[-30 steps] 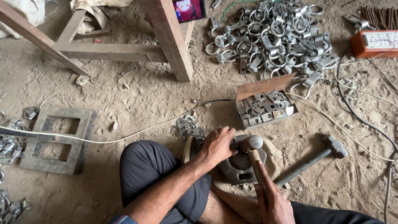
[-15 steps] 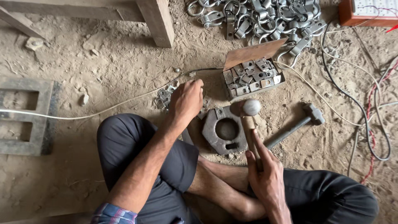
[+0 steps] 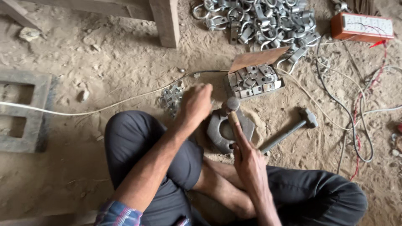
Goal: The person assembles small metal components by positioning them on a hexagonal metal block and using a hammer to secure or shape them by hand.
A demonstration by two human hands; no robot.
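Down on a sandy dirt floor, seen from above, legs in dark trousers folded cross-legged. Far left: grey concrete block (image 3: 26,109) with square openings, half sunk in the sand. White cable (image 3: 83,112) running from the left edge across the dirt toward the middle, passing behind the left hand. Wooden post (image 3: 164,21) of a bench or table standing at top, left of centre. Small cluster of metal clips (image 3: 171,99) lying just left of the left hand. Left hand (image 3: 196,103) curled shut, knuckles up, held over the left edge of the steel block; whatever sits inside the fist hidden, cannot tell. Thick round steel block (image 3: 223,130) with a hole through its middle, lying flat in the sand directly in front of the shins, between the two hands. Right hand (image 3: 248,161) wrapped tight around the wooden handle of a hammer (image 3: 231,108), rounded steel head poised above the top edge of the steel block, close beside the left fist. Above that, open cardboard box (image 3: 254,78) packed with small grey metal pieces, flap raised. Behind it at top, large heap of metal clamps (image 3: 259,19). Second hammer (image 3: 293,128) with a metal handle lying idle in the sand, right of the steel block, head pointing up-right. Far right: loose tangle of black, white and red wires (image 3: 356,109), and an orange-sided power strip (image 3: 362,26) at the top corner.
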